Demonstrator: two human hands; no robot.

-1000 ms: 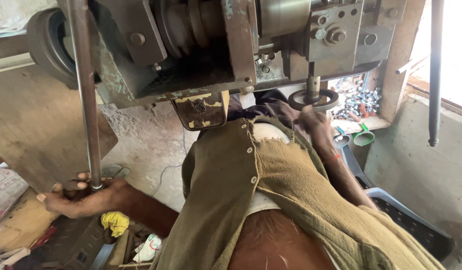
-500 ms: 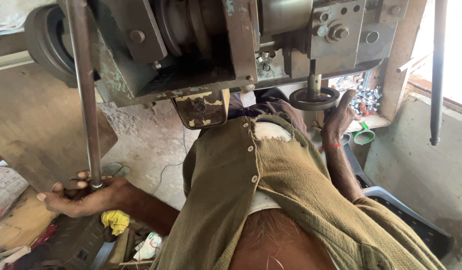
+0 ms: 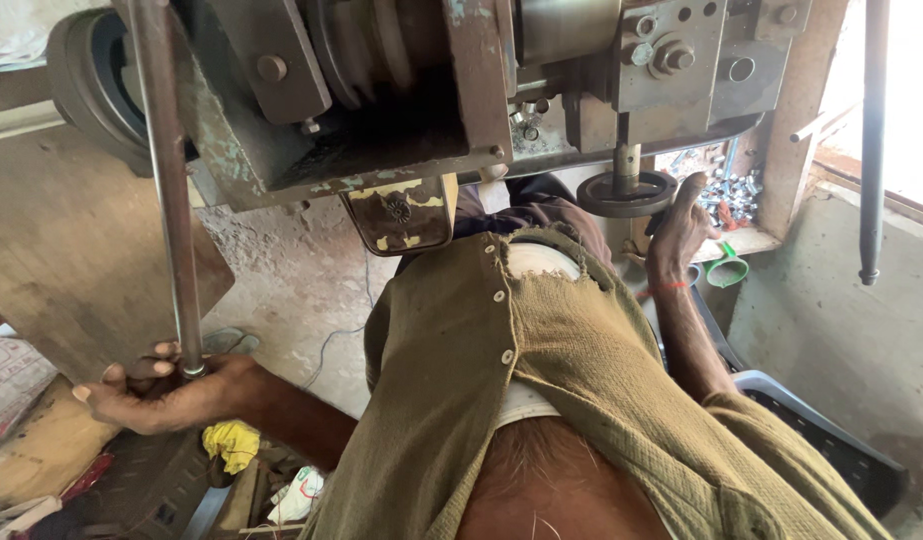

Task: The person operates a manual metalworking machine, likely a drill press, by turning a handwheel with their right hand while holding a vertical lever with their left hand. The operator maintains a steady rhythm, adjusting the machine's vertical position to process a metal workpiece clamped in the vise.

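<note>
The left hand (image 3: 166,390), at about eight o'clock in the view, has its fingers wrapped around the lower end of a long steel lever rod (image 3: 169,190) that rises to eleven o'clock. The right hand (image 3: 676,230), at two o'clock, lies with fingers spread against the rim of a small round handwheel (image 3: 626,193) under the grey machine head (image 3: 421,90)

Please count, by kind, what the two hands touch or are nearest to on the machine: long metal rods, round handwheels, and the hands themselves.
Long metal rods: 2, the gripped rod and the free rod
Round handwheels: 1, the handwheel
Hands: 2, left hand and right hand
Total: 5
</note>
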